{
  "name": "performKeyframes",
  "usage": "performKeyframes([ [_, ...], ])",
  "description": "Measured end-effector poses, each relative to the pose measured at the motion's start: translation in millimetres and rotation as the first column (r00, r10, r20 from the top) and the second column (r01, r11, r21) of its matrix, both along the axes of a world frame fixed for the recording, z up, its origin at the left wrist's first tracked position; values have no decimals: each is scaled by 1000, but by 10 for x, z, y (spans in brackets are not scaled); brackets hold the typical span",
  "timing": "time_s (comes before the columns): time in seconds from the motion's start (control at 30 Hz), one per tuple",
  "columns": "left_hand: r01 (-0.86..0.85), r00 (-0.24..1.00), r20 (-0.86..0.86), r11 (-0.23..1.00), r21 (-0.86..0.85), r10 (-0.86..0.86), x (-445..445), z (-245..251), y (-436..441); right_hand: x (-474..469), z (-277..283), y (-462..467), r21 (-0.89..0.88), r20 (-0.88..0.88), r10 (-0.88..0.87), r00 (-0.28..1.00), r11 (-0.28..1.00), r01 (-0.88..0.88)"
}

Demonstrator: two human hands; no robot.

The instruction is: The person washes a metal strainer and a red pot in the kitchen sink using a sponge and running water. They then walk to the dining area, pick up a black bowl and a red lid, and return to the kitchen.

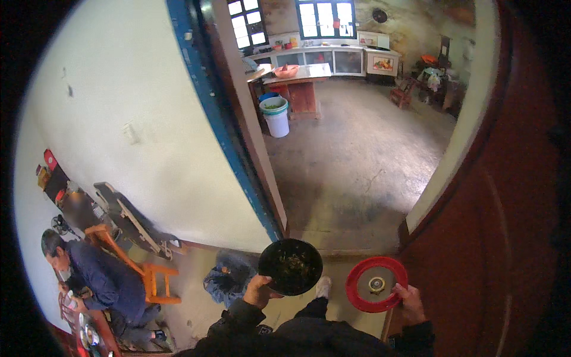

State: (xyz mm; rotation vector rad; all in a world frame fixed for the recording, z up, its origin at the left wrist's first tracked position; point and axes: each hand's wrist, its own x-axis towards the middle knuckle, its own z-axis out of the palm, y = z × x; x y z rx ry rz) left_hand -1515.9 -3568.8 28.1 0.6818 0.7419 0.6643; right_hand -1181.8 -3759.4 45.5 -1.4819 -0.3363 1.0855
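Note:
In my left hand (258,290) is a round, dark, shallow dish (290,267) with small greenish and brown scraps in its middle; the thumb lies over its lower left rim. My right hand (409,300) grips the right side of a round lid (352,285) with a wide red rim, a see-through middle and a round knob at its centre. Dish and lid are held apart, side by side, in front of my body. One of my shoes (324,286) shows on the floor between them.
Ahead is a doorway with a blue frame (218,129) into a kitchen. Inside stand a table (319,71) with a pink basket (286,71), a white bucket (277,120) and a wooden chair (403,93). A person (102,276) sits at the lower left near an orange wooden chair (161,285). A dark reddish door (468,276) borders my right.

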Motion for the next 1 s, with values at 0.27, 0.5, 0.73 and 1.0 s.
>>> performKeyframes([
  [0.27, -72, 996, -43, 995, 76, 75, 1196, 74, 1714, 1382, -361, 1451, 133, -7, -36, 999, 991, 36],
  [0.5, -42, 999, -4, 997, -72, 42, 2090, 58, 2969, 2633, -684, 2629, 72, 123, -241, 963, 970, 234],
  [0.73, -233, 972, 41, 972, -12, 233, 3020, -221, 4244, 4000, -738, 4096, -7, 17, -350, 937, 937, 350],
  [1.0, -418, 908, -12, 908, -20, 418, 4215, -7, 5727, 5276, -428, 6373, 6, 97, 64, 993, 998, -65],
])
